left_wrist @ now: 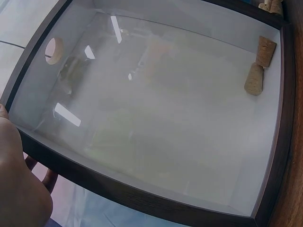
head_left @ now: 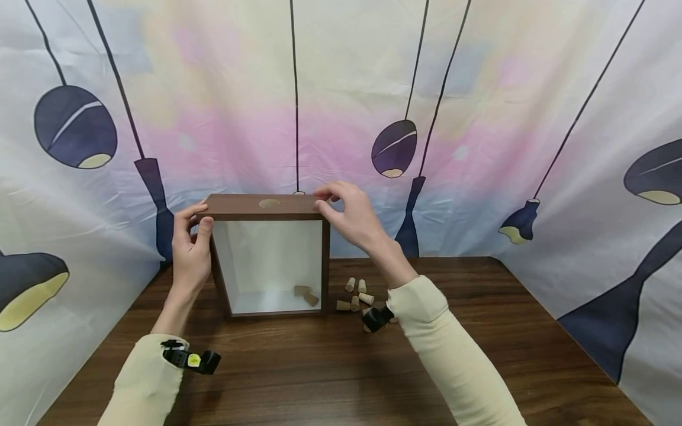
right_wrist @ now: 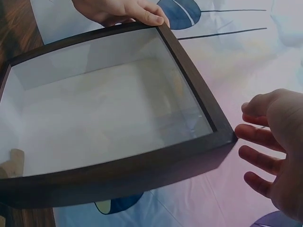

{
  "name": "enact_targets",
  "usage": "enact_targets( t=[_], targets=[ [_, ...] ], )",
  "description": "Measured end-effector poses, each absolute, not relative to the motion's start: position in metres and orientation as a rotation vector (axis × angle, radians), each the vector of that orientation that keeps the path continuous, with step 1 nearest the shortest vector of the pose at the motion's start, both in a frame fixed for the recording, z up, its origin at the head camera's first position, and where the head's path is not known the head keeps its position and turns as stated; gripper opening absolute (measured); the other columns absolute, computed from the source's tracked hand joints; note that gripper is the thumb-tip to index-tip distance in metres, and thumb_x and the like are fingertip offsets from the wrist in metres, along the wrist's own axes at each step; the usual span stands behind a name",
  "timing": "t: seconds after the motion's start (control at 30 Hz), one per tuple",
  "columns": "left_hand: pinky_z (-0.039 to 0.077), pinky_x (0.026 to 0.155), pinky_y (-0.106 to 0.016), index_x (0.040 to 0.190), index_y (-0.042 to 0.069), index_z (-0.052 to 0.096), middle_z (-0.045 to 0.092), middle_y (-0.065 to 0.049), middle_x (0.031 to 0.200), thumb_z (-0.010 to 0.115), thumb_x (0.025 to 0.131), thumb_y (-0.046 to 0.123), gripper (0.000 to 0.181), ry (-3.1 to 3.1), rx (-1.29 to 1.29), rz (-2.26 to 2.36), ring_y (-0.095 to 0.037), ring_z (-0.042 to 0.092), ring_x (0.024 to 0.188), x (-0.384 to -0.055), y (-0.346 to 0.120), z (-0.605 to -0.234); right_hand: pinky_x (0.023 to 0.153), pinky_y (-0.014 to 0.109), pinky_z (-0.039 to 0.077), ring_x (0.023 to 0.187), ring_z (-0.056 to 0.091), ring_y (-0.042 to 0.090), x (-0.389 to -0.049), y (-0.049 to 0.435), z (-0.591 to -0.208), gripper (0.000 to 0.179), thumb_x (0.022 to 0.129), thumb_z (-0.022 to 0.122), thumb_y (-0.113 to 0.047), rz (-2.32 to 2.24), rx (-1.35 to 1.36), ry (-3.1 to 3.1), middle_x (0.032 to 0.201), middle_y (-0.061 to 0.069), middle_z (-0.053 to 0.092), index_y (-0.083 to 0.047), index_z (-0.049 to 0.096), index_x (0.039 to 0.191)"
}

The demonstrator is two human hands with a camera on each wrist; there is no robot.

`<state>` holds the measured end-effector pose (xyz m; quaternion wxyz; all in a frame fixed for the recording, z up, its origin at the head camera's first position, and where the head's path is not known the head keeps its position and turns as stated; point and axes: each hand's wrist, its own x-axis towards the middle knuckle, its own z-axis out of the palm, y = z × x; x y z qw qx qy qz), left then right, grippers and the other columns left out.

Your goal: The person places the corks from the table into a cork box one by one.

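A dark wood-framed shadow box [head_left: 266, 266] with a clear front and white inside stands upright on the table. Its top edge has a round hole [head_left: 269, 203]. Inside, two corks [left_wrist: 254, 78] lie at the bottom right corner. My left hand [head_left: 193, 251] grips the upper left corner, thumb on the front and fingers round the side. At the upper right corner is my right hand [head_left: 348, 213], its fingers loosely bent with nothing held. In the right wrist view, the right hand's fingertips [right_wrist: 248, 132] are right at the frame's corner.
Several loose corks [head_left: 365, 299] lie on the brown wooden table [head_left: 298, 367] right of the box, partly hidden behind the right wrist's camera [head_left: 377, 318]. A printed cloth [head_left: 341, 118] with lamp drawings hangs behind and at both sides.
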<state>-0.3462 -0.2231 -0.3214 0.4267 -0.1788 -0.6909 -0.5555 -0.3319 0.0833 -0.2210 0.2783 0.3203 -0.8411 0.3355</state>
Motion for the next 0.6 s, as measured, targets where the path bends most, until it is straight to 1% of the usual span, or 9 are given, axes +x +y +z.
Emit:
enact_targets(
  t=[0.27,0.4,0.5,0.6],
  targets=[
    [0.033,0.074,-0.019,0.138,-0.005,0.045,0.047,-0.014,0.149,0.047,0.105,0.009,0.036,-1.731,-0.449,-1.390,-0.003,0.046,0.105,-0.343,-0.221,-0.319,0.093,0.038,0.047,0.106,0.061,0.023,-0.324,0.102,-0.226,0.023,0.098,0.063,-0.019,0.905,0.833,-2.254,0.110,0.004,0.069,-0.008,0.071,0.116],
    [0.033,0.074,-0.018,0.137,-0.006,0.045,0.047,-0.016,0.149,0.046,0.105,0.010,0.036,-1.727,-0.459,-1.395,-0.002,0.046,0.105,-0.333,-0.215,-0.312,0.090,0.040,0.049,0.106,0.061,0.023,-0.320,0.112,-0.231,0.022,0.098,0.064,-0.020,0.912,0.816,-2.260,0.111,0.003,0.069,-0.011,0.071,0.116],
    [0.034,0.074,-0.018,0.138,-0.006,0.045,0.046,-0.017,0.149,0.046,0.105,0.009,0.036,-1.728,-0.459,-1.399,-0.003,0.046,0.105,-0.333,-0.216,-0.312,0.089,0.040,0.049,0.105,0.061,0.020,-0.318,0.120,-0.235,0.021,0.098,0.064,-0.021,0.896,0.805,-2.272,0.112,0.002,0.069,-0.013,0.071,0.116],
    [0.034,0.074,-0.018,0.138,-0.005,0.045,0.046,-0.015,0.150,0.046,0.105,0.009,0.036,-1.732,-0.456,-1.403,-0.004,0.046,0.108,-0.342,-0.221,-0.318,0.089,0.040,0.048,0.105,0.062,0.020,-0.316,0.127,-0.238,0.021,0.098,0.065,-0.021,0.874,0.800,-2.280,0.113,0.001,0.069,-0.014,0.071,0.117]
  ],
)
